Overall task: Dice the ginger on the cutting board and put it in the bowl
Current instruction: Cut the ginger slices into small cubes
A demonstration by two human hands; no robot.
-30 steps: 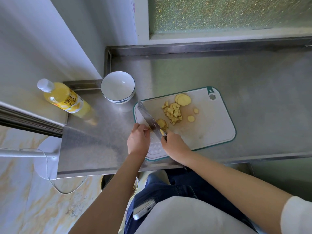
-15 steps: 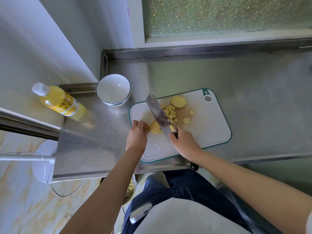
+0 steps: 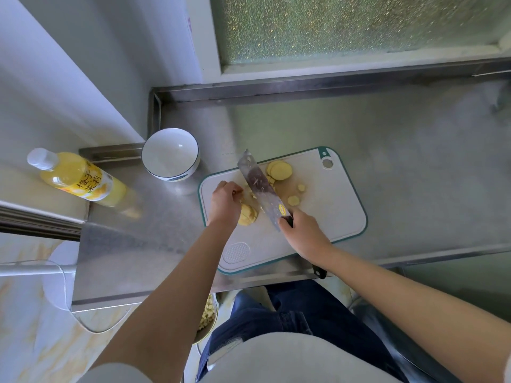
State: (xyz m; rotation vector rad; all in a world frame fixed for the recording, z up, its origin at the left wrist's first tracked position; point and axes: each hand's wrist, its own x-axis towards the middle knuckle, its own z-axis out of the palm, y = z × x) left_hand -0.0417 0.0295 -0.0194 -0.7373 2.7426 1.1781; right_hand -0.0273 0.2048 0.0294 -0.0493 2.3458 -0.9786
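A white cutting board (image 3: 326, 225) with a teal rim lies on the steel counter. My left hand (image 3: 225, 203) holds down a stack of ginger slices (image 3: 248, 214) with curled fingers at the board's left side. My right hand (image 3: 302, 233) grips the handle of a cleaver (image 3: 260, 186), its blade tilted over the board just right of that ginger. Round ginger slices (image 3: 279, 170) lie at the board's far edge, and two small slices (image 3: 293, 200) sit right of the blade. The diced pile is mostly hidden behind the blade. An empty white bowl (image 3: 170, 153) stands left of the board.
A yellow bottle (image 3: 74, 178) with a white cap stands on the ledge to the left. The steel counter (image 3: 414, 161) stretches right, with a raised rim at the back and a frosted window above. Below the counter edge a container of pale diced pieces (image 3: 207, 316) shows by my legs.
The cleaver has swung from lying left of the diced pile to standing over it, right of the ginger under my left hand. My left hand stays on that ginger.
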